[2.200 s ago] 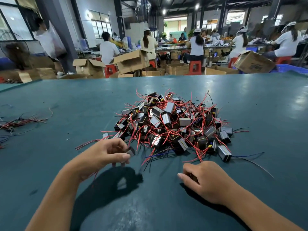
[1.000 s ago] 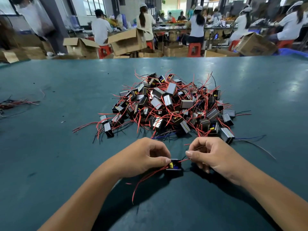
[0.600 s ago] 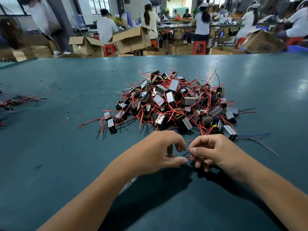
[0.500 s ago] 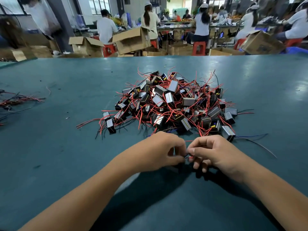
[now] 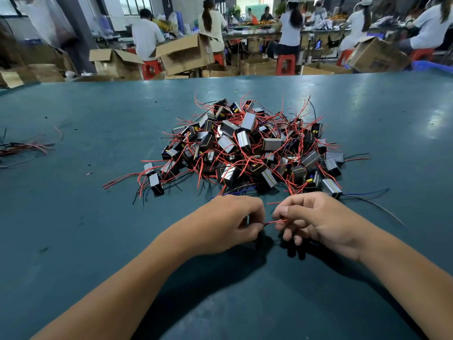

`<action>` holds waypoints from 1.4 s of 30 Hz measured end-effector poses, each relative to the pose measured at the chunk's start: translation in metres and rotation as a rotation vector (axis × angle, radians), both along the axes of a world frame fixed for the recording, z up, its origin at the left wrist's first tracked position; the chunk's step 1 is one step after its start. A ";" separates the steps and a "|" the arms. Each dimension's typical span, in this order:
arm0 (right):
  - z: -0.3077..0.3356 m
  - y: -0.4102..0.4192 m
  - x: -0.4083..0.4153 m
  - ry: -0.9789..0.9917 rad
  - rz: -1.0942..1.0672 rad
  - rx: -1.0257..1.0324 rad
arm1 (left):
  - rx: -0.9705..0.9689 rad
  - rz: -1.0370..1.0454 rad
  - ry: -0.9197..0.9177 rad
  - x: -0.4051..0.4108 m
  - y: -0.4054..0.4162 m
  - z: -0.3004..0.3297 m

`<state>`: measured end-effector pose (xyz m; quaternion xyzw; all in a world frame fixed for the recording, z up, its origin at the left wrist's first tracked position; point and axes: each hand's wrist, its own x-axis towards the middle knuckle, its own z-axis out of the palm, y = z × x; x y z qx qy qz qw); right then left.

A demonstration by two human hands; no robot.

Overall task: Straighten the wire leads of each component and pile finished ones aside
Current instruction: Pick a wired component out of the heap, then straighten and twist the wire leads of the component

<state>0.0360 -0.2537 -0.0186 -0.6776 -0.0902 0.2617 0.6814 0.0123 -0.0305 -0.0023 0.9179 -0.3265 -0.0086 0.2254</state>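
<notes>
One red wire lead (image 5: 274, 222) spans the short gap between the two hands, low over the teal counter (image 5: 73, 217) just in front of the heap. Left hand (image 5: 228, 224): fingers curled, grip grasping the lead's near end; the component body is hidden under this hand and cannot be made out. Right hand (image 5: 316, 217): thumb and forefinger pinching the same lead, remaining fingers curled beneath. Behind the hands, a heap of components (image 5: 250, 148), small black and grey blocks with tangled red and black leads, occupies the counter's centre. One stray component (image 5: 155, 181) lies at the heap's left edge. A loose bundle of wires (image 5: 22, 147) lies well apart at the far left. Beyond the counter: cardboard boxes (image 5: 186, 55) and seated workers (image 5: 147, 35), blurred
</notes>
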 end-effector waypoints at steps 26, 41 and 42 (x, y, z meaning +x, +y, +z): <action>0.025 -0.048 0.017 -0.887 -0.681 -0.618 | 0.031 0.268 -0.098 -0.002 -0.001 -0.012; 0.036 -0.056 0.008 -0.546 -0.243 -0.889 | -0.018 0.274 0.022 0.016 0.026 -0.009; 0.038 -0.055 0.005 -0.513 -0.183 -0.821 | -0.014 0.272 0.021 0.017 0.027 -0.009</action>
